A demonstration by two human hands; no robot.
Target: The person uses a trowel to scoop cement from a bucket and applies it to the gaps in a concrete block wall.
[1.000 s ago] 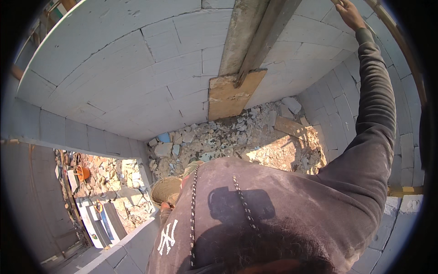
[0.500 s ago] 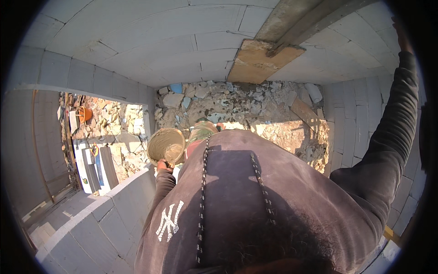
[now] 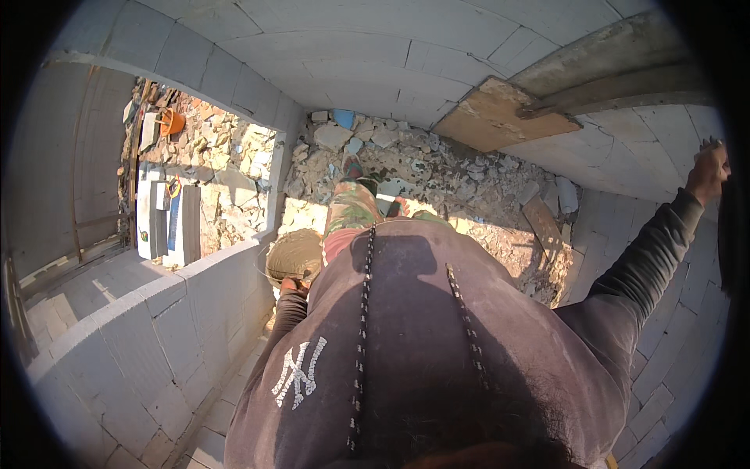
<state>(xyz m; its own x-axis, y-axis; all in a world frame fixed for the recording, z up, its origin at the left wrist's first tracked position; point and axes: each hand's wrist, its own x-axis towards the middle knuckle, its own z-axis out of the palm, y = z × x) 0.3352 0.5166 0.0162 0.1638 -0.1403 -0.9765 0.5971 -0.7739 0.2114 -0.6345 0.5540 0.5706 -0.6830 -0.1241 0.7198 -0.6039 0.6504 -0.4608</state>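
Note:
My left hand is closed on the near edge of a round bucket, at my left side by the low block wall. Wet grey-brown mortar shows inside it. My sleeve and torso hide part of the bucket. Raised out to the far right, my right hand is close to the grey block wall. Its fingers look bent, but the picture's dark rim hides what they touch or hold. One of my feet stands forward on the rubble.
Broken rubble covers the floor ahead. A wooden board and a long plank lean at the far wall. Beyond the low block wall are a blue-bladed handsaw on pale blocks and an orange bucket.
The view has turned, shifting the far wall's boards rightward. My right hand has come lower and more into view. One foot now shows ahead, while my left hand keeps the bucket.

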